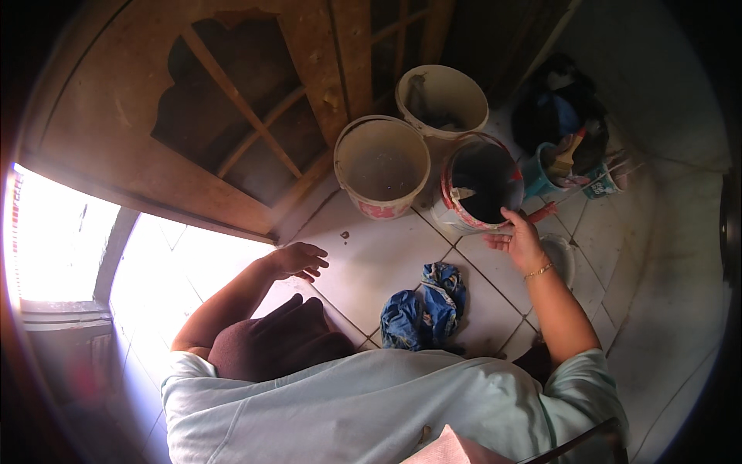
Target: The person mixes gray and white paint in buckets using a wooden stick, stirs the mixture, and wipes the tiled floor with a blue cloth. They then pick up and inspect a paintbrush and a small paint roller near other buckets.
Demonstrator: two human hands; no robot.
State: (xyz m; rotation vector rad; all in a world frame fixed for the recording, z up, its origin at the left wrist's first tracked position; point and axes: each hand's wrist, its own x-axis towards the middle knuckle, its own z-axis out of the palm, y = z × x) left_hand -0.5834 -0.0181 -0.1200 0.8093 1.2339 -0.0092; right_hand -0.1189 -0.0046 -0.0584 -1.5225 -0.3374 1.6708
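Observation:
My left hand (294, 261) hangs over the pale tiles, fingers loosely apart and nothing in them. My right hand (516, 238), with a bracelet at the wrist, is at the near right edge of a white and red bucket (457, 215). Its thumb reaches the rim and the other fingers stretch apart below it; whether they touch the bucket's side I cannot tell. The bucket is dark inside and its rim is stained. A crumpled blue patterned cloth (421, 309) lies on the floor between my arms.
Two pale buckets, a nearer one (382, 203) and a farther one (464, 124), stand by the wooden doors (309, 69). A teal pail (539, 174) holding a brush (566, 157) and a smaller teal tub (601, 184) are at right, before a dark heap (560, 100). Bright daylight enters at left.

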